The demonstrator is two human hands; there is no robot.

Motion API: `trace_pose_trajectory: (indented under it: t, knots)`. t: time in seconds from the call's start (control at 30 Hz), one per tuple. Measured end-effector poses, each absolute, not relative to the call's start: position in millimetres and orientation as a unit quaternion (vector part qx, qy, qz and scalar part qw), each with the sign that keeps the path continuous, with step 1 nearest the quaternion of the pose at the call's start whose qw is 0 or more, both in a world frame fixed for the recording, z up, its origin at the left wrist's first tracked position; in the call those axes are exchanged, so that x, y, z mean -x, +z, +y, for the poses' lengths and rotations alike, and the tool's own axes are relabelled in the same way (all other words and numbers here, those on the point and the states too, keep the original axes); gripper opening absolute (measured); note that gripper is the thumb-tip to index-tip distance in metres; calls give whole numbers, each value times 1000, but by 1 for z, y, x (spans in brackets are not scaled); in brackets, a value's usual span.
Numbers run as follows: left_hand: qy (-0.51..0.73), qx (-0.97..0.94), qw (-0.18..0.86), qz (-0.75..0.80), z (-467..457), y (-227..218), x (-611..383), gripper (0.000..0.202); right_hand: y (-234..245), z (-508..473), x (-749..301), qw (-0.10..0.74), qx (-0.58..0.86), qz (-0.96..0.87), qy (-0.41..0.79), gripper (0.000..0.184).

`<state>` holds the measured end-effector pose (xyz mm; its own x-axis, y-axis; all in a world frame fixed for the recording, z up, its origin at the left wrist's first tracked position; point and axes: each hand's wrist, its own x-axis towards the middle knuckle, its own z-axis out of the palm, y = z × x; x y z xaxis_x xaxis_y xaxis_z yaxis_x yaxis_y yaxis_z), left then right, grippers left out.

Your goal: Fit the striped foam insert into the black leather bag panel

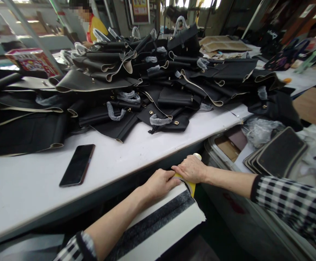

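Head cam looks down over a long white table (147,145), and well beyond the fingers it's buried under a big pile of black bag pieces (152,79) with pale linings and plastic-wrapped hardware. Nearer, running from the fingers back toward the body, is a cream panel (174,232) with a fuzzy dark strip (152,224) down its middle. A black phone (77,165) lies face up, off to the left of the fingers. The left hand (160,183) and right hand (192,168) meet at the panel's far end, both curled tight and pinching a small yellow piece (189,185); a white cap (198,156) pokes out just past the right knuckles. My read: the strip looks laid along all the length that shows, so only that end under the fingers seems left. Can't tell what the yellow piece actually is.
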<state>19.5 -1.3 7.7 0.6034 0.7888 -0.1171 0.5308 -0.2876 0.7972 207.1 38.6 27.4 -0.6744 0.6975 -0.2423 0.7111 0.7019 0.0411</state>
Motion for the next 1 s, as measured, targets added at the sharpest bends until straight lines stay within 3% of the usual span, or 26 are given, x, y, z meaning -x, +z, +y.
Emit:
trace_pose_trajectory:
  t: [0.3,0.53,0.73,0.87,1.0]
  knots:
    - [138,-821,344,435,-10,5,-21,42,26,8,-204,125,-478,869,-32,72]
    - [159,-746,498,411,-10,15,-1,51,30,-6,-200,136,-512,848,5,75]
    - [181,-686,493,504,-27,29,82,50,36,8,-191,160,-467,870,20,73]
    - [297,-534,546,573,-73,4,152,49,36,19,-174,171,-407,897,27,70]
    - [411,-176,641,624,-133,-36,175,55,28,23,-132,164,-347,923,16,63]
